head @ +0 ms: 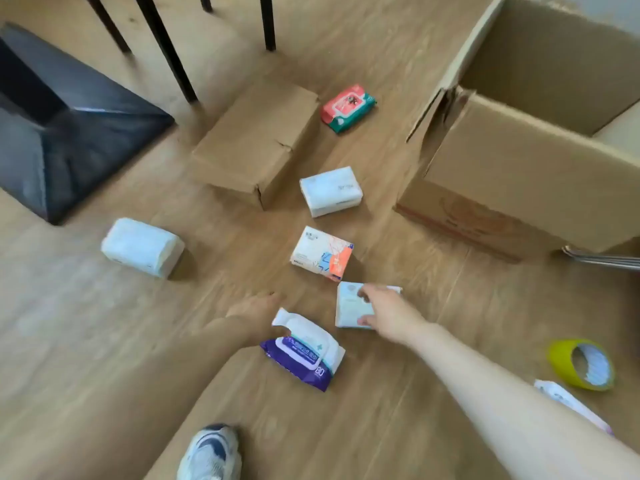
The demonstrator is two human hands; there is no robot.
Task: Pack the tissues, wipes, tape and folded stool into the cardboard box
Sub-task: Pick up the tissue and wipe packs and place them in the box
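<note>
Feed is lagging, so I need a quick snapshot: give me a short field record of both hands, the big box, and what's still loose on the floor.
right hand: closing on pale blue tissue pack, fingers around its edges
left hand: at the purple wipes pack, grip unclear
large cardboard box: open, no packed items visible inside
still on floor: red wipes pack, white tissue pack, patterned tissue pack, yellow tape roll

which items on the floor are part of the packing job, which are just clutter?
Job:
- open cardboard box
- purple wipes pack, by the left hand
- red wipes pack
- pale tissue pack, under the right hand
- patterned tissue pack
- white tissue packs
- yellow tape roll

Clutter:
- small closed carton
- black bin
- furniture legs
</note>
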